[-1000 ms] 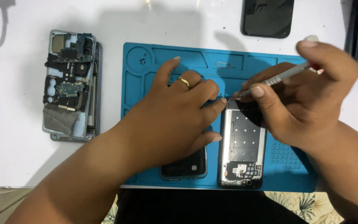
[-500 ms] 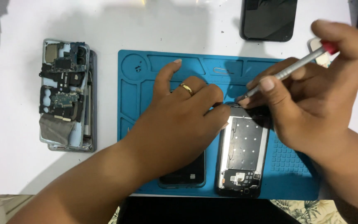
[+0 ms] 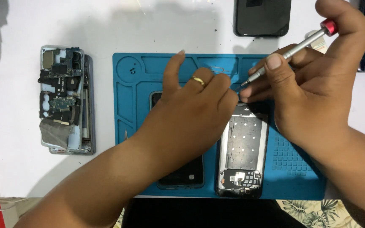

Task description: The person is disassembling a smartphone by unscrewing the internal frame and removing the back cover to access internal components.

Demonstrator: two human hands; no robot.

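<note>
At the far left of the white table (image 3: 17, 169) lies an opened phone (image 3: 64, 99) with its circuit boards bared, well apart from the hands. To its right sits a blue work mat (image 3: 127, 105). The left hand (image 3: 191, 107), a gold ring (image 3: 198, 80) on one finger, rests flat on the mat with fingers spread, covering the top of a dark phone (image 3: 182, 175), gripping nothing. Just beside it stands a silver phone frame (image 3: 243, 156), its top edge under the fingertips of both hands. The right hand (image 3: 309, 84) is closed around a slim screwdriver (image 3: 292, 50) with a red cap, tip pointing down at the frame's upper corner. Beyond the mat lies a black device (image 3: 262, 17).
</note>
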